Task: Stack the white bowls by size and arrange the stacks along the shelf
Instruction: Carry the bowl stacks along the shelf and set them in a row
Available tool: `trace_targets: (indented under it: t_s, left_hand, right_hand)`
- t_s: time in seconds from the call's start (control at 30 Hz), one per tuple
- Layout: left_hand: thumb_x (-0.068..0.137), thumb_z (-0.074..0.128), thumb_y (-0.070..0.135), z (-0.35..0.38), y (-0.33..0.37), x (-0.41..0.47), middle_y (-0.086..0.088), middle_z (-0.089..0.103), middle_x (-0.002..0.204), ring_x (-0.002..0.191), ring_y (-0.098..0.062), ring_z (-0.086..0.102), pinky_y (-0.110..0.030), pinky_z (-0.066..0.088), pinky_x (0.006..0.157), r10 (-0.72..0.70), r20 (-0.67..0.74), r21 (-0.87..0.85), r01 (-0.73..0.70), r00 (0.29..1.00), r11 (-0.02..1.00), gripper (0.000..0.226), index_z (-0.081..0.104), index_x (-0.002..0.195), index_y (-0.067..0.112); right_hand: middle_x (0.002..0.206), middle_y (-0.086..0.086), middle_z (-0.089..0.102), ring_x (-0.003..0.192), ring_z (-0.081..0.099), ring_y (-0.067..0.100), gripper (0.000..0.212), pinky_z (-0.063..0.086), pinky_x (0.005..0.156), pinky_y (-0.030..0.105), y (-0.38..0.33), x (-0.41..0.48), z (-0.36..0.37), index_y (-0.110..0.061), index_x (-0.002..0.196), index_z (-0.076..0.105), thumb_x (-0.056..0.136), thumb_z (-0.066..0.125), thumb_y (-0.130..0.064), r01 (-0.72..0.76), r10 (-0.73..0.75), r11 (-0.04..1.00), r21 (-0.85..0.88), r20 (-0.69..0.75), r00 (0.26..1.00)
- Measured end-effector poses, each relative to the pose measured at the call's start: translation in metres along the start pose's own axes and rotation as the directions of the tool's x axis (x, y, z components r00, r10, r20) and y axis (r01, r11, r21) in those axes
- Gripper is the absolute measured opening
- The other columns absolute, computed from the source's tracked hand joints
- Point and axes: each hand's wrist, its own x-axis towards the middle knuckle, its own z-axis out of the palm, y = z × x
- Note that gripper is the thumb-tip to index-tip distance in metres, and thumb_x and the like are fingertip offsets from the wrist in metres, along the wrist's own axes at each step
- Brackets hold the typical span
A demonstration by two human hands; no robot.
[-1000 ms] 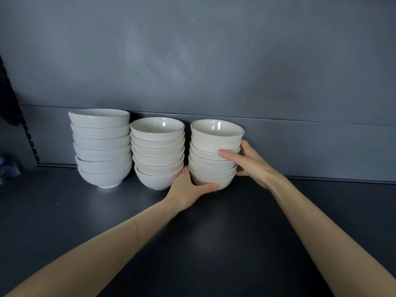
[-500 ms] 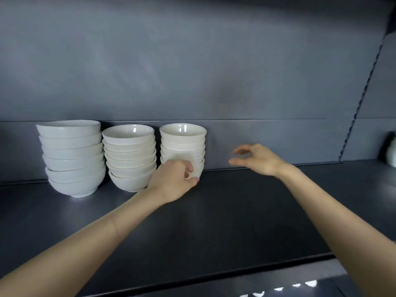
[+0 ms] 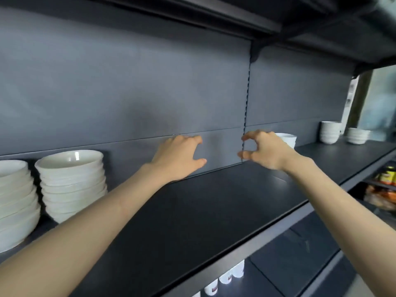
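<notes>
Both hands hover above the shelf [image 3: 214, 211] and hold nothing. The left hand [image 3: 179, 156] is spread flat, fingers relaxed and thumb out. The right hand [image 3: 266, 150] is half-curled into a C, with a clear gap between thumb and forefinger. That shape reads as readying for a rim or a stack's side, so the reach seems aimed at the next bowls rather than at the ones already placed.

Just behind the right hand, partly hidden by its knuckles, sits a white bowl [image 3: 287, 138]; whether it is single or tops a stack cannot be told. Farther out beyond the right hand stand a tall stack [image 3: 330, 135] and, past it, a low stack [image 3: 357, 136], both against the back panel [image 3: 128, 82]. Well behind the left forearm is the near stack [image 3: 71, 181], neatly nested, and outside that the edge stack [image 3: 15, 202], cut off by the frame. Those two look finished and sit side by side at the back, which leaves the shelf's front free for the arms.

Between the hands and behind them a slotted strip [image 3: 246, 99] runs up the panel. Nothing stands between the right hand and the bowl. The upper shelf [image 3: 214, 16] hangs well over both hands, so lifting a stack probably calls for a low carry. Below the forearms, cups [image 3: 225, 277] and packets [image 3: 383, 189] sit on lower shelves, out of the way.
</notes>
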Motion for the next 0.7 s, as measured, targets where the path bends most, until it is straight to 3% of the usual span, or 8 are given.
trace_targets:
  t_s: [0.1, 0.23, 0.7]
  left_hand:
    - [0.090, 0.055, 0.047, 0.014, 0.045, 0.029, -0.003, 0.055, 0.134, 0.125, -0.026, 0.047, -0.034, 0.035, 0.098, 0.065, -0.052, -0.015, -0.066, 0.997, 0.998, 0.055, 0.044, 0.137, 0.022]
    - [0.092, 0.053, 0.046, 0.038, 0.113, 0.066, -0.003, 0.056, 0.130, 0.123, -0.026, 0.047, -0.035, 0.034, 0.099, 0.114, -0.076, -0.021, -0.116, 0.991, 0.993, 0.053, 0.043, 0.137, 0.020]
    - [0.092, 0.050, 0.045, 0.126, 0.315, 0.205, 0.001, 0.057, 0.122, 0.112, -0.023, 0.048, -0.033, 0.032, 0.093, 0.268, -0.104, -0.027, -0.272, 0.958, 0.962, 0.048, 0.043, 0.133, 0.022]
  right_hand:
    - [0.137, 0.009, 0.048, 0.124, 0.046, 0.031, 0.053, 0.038, 0.095, 0.035, 0.050, -0.009, -0.019, -0.019, 0.135, 0.048, 0.088, 0.063, -0.039, -0.037, 0.034, 0.997, -0.067, -0.052, 0.998]
    - [0.137, 0.006, 0.046, 0.122, 0.047, 0.033, 0.054, 0.043, 0.098, 0.044, 0.123, -0.020, -0.045, -0.020, 0.136, 0.047, 0.087, 0.062, -0.040, -0.096, 0.087, 0.990, -0.100, -0.090, 0.992]
    - [0.138, 0.006, 0.044, 0.121, 0.048, 0.033, 0.054, 0.043, 0.095, 0.043, 0.364, -0.010, -0.109, -0.019, 0.137, 0.045, 0.089, 0.060, -0.040, -0.263, 0.233, 0.945, -0.196, -0.164, 0.959]
